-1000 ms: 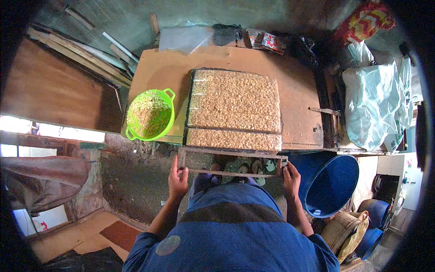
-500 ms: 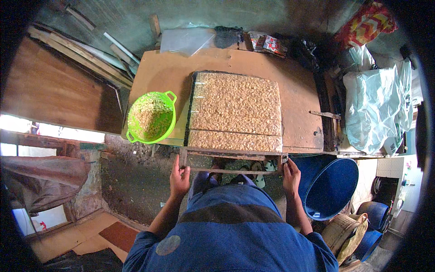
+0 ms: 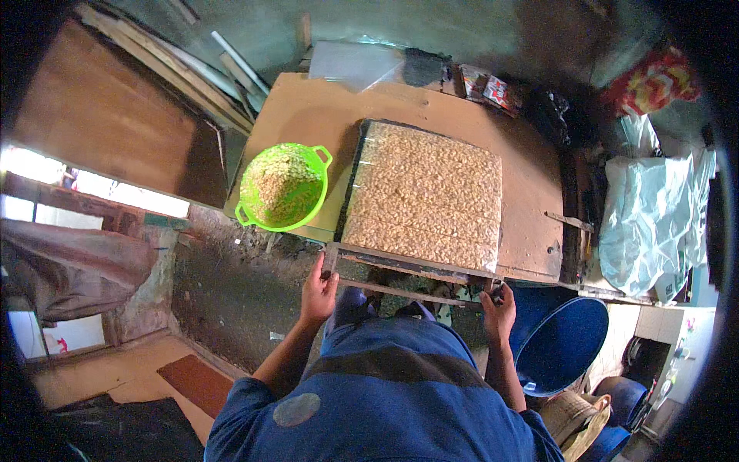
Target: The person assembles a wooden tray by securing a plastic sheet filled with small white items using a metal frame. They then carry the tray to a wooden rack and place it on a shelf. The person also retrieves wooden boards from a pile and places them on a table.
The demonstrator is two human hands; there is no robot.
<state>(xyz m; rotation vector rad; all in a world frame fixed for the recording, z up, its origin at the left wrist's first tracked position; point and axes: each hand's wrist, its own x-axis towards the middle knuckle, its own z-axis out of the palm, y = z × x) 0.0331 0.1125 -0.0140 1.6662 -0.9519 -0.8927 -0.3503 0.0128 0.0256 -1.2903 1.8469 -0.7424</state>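
A wide, flat slab of pale beans under clear plastic [image 3: 425,194] lies on the wooden table [image 3: 531,177], with a dark edge along its left side. From under its near side a wooden frame [image 3: 400,291] juts out past the table's front edge. My left hand [image 3: 318,294] is closed on the frame's left end, thumb on the inner side and forefinger stretched along it. At the other end my right hand [image 3: 500,309] grips the right corner with bent fingers. Left of the slab sits a bright green colander [image 3: 324,199], partly filled with loose beans [image 3: 279,179].
Below the table at right stands a large blue barrel [image 3: 566,339], with a woven basket [image 3: 568,416] nearer me. A pale plastic bag [image 3: 647,223] hangs at the right. Clear plastic sheets [image 3: 354,63] lie at the back; planks [image 3: 165,69] lean at the left.
The view has tilted, so table, slab and colander sit turned and shifted rightward in the picture. Both hands keep their hold on the frame's ends.
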